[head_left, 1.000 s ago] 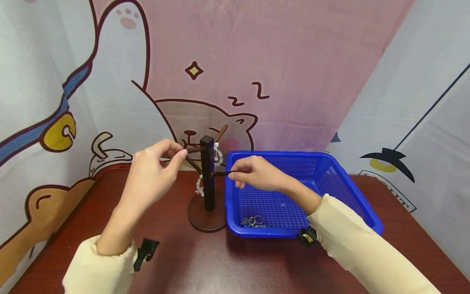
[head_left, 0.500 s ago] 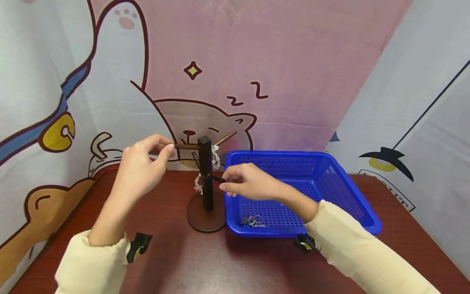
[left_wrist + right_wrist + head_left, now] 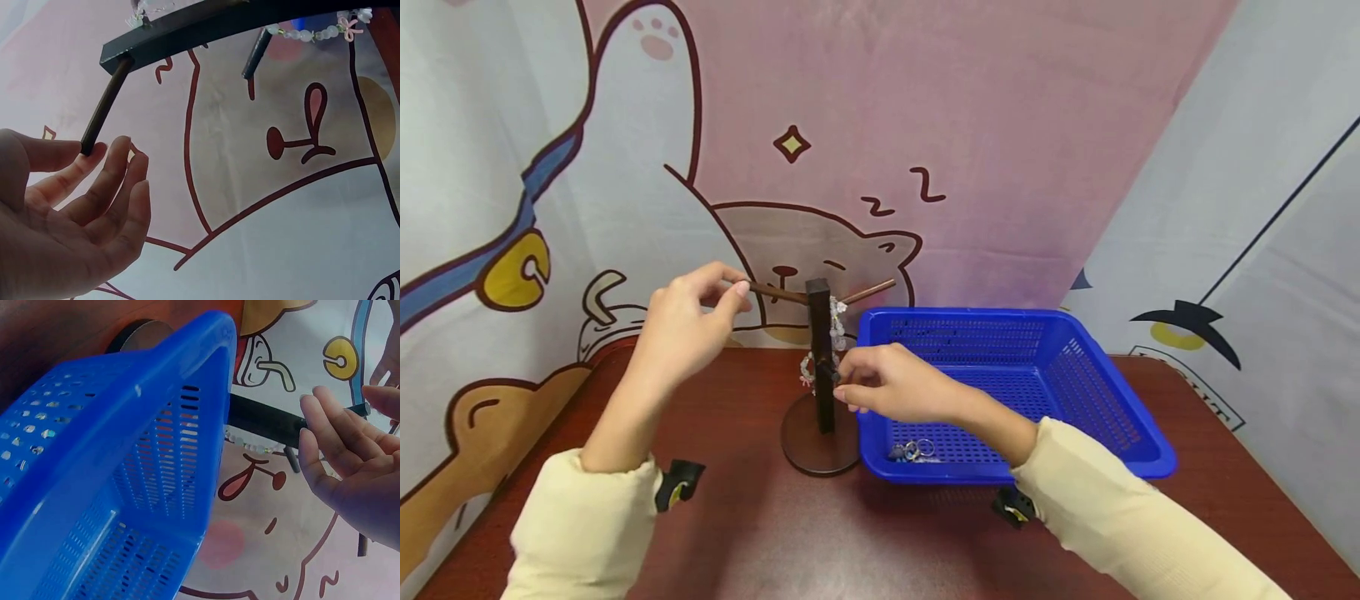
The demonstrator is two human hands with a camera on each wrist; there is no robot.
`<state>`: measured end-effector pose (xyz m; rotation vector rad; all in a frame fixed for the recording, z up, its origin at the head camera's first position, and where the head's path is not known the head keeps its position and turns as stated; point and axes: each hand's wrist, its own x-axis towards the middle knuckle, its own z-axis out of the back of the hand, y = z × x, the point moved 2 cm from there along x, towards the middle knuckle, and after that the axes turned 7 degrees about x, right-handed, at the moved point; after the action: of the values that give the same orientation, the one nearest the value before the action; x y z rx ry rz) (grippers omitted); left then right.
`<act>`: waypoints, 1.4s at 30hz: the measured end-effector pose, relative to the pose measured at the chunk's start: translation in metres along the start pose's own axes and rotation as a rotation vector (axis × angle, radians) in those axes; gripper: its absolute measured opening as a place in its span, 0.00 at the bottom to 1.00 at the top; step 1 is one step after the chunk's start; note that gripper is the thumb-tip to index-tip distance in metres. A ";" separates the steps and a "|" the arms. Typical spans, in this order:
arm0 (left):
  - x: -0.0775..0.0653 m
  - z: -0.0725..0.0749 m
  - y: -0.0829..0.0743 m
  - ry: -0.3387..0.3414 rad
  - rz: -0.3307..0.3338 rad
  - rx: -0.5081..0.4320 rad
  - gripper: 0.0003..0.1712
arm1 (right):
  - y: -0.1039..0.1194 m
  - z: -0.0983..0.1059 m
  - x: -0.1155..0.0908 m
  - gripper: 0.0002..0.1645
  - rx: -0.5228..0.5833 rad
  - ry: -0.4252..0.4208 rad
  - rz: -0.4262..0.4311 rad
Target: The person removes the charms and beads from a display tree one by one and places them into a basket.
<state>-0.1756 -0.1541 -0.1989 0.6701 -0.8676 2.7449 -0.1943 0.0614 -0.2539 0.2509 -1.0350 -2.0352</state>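
A dark wooden jewelry stand [image 3: 824, 400] with a square post and several pegs stands upright on a round base. My left hand [image 3: 692, 321] pinches the end of its upper left peg [image 3: 781, 293]; the left wrist view shows thumb and index finger on that peg's tip. My right hand [image 3: 895, 382] pinches a lower peg [image 3: 361, 410] that points toward me, its tip between thumb and index finger in the right wrist view. One beaded bracelet [image 3: 838, 325] hangs near the upper right peg [image 3: 871, 290]. Another beaded bracelet [image 3: 806, 369] hangs lower, left of the post.
A blue perforated basket [image 3: 1011, 477] stands just right of the stand, below my right forearm. Small rings and trinkets [image 3: 913, 452] lie in its near left corner. Behind the reddish-brown table [image 3: 760, 533] hangs a printed cartoon curtain [image 3: 1000, 150].
The stand has turned: the upper right peg swings further right and the lower peg now points toward me. Both hands have shifted left with the pegs, the left slightly up, the right down.
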 end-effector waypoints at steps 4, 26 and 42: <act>0.003 0.001 0.005 0.028 0.011 -0.008 0.15 | 0.003 -0.004 0.002 0.02 -0.005 0.001 0.005; 0.014 -0.002 0.008 0.068 0.031 -0.019 0.13 | 0.004 -0.009 0.002 0.02 -0.014 -0.005 0.050; 0.015 -0.002 0.009 0.061 0.027 0.002 0.13 | 0.005 0.011 0.007 0.02 -0.009 -0.128 -0.034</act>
<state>-0.1921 -0.1598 -0.1984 0.5757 -0.8673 2.7744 -0.2014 0.0611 -0.2415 0.1357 -1.1067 -2.1088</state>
